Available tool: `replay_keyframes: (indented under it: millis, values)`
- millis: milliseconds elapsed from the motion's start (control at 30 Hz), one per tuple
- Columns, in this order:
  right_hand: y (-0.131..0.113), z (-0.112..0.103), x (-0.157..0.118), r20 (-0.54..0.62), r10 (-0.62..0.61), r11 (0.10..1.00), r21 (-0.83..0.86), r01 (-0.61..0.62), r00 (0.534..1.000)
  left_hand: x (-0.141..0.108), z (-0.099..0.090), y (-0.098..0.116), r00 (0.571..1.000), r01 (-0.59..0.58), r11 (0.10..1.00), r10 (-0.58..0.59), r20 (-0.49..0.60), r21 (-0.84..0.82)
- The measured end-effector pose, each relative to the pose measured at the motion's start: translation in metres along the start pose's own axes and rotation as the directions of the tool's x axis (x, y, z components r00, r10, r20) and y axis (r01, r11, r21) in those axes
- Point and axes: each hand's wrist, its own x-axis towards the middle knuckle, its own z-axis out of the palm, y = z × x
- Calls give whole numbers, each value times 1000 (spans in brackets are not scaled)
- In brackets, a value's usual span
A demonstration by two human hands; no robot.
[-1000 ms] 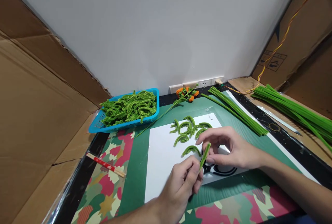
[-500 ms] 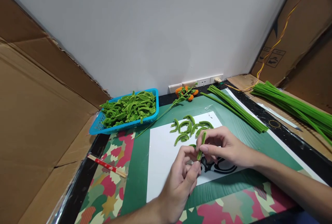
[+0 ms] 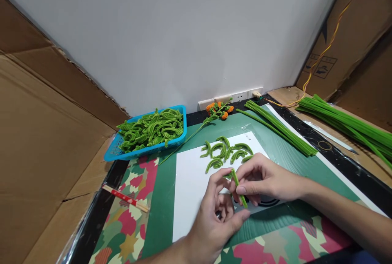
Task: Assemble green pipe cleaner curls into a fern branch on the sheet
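Note:
In the head view, my right hand [image 3: 263, 179] pinches a short green pipe cleaner piece [image 3: 239, 188] between thumb and fingers. My left hand [image 3: 216, 215] is open around the piece: its index fingertip is by the upper end, its thumb stands apart near the lower end, and its other fingers are curled. Beyond my hands, several curved green pipe cleaner pieces [image 3: 217, 149] lie on a white sheet [image 3: 190, 190]. A black curved object [image 3: 269, 202], perhaps scissors, lies partly hidden under my right hand.
A blue basket [image 3: 147, 152] heaped with bent green pieces stands at the left. An orange flower stem [image 3: 211, 118] lies at the back. Long green pipe cleaners [image 3: 281, 131] lie at the right, with another bundle [image 3: 346, 123] farther right. Wrapped chopsticks [image 3: 125, 198] lie front left.
The green piece has turned, so its upper end now leans left and its lower end right. My left thumb has moved away from the fingers, opening that hand.

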Motion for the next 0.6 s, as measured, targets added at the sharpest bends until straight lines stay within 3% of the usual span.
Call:
replay_keyframes:
  millis: [233,600]
  values:
    - [4,-1,1,57,56,994,86,-61,997,-3,-1,-4,1000,-5,1000,4,24,23]
    - [8,-1,3,73,103,991,75,-109,992,-1,1,2,1000,22,996,-23,7,82]
